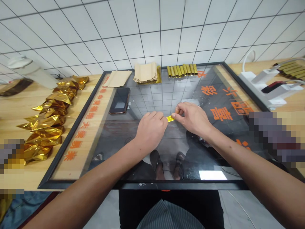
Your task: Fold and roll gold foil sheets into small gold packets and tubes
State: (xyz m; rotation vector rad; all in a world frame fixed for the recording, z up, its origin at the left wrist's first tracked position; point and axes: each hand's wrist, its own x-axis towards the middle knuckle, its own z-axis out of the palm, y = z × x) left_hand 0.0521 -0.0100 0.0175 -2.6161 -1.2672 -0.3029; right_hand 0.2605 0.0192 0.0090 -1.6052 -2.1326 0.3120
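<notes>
Between my two hands, over the middle of the glass panel [147, 140], is a narrow gold foil roll [170, 119]. My left hand [152, 131] is closed round its left end, the fingertips hidden behind the knuckles. At the other end, the thumb and index finger of my right hand [192, 117] pinch the roll. Beyond the hands, a stack of brown paper sheets [145, 72] with gold foil under it lies near the panel's back edge. To its right is a row of several rolled gold tubes [182, 70].
A phone [119, 100] and more brown paper [118, 78] lie at the panel's left. Crumpled gold foil bundles [47, 122] line the wooden table on the left, near a white cup [33, 70]. At right are a power strip [258, 87] with cables and more gold tubes [292, 69].
</notes>
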